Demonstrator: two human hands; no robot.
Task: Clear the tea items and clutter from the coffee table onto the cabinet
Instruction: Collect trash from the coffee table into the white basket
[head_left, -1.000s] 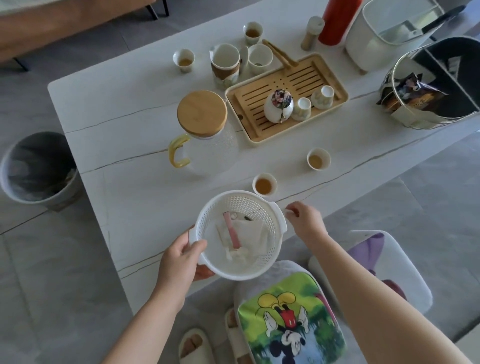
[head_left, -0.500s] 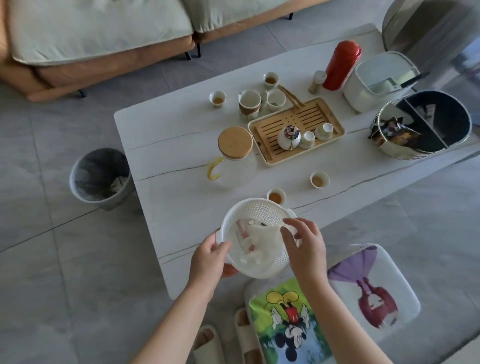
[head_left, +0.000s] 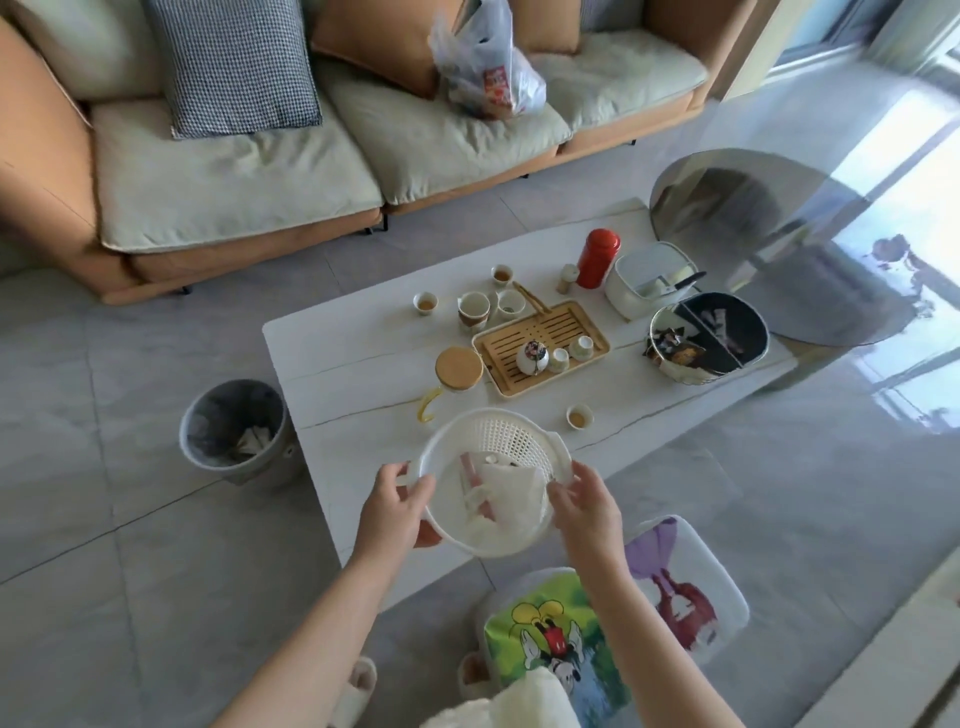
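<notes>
I hold a white plastic colander basket (head_left: 506, 439) above the near edge of the white coffee table (head_left: 353, 374). My left hand (head_left: 397, 506) grips its left handle and my right hand (head_left: 582, 501) grips its right rim. Crumpled tissue and a pink strip lie inside it. On the table stand a glass pitcher with a bamboo lid (head_left: 458, 368), a bamboo tea tray (head_left: 540, 332) with a teapot (head_left: 531, 357) and small cups, several loose tea cups such as one (head_left: 578, 415) near the basket, and a red canister (head_left: 597, 258).
A grey trash bin (head_left: 234, 431) stands on the floor left of the table. A white container with a knife (head_left: 649, 278) and a round metal snack tin (head_left: 709, 332) sit at the table's right end. Two cushioned stools (head_left: 550, 639) are at my feet. A sofa (head_left: 234, 171) lies beyond.
The view has risen and pulled back from the table. The basket has lifted off the tabletop, and my right hand has closed on its right rim.
</notes>
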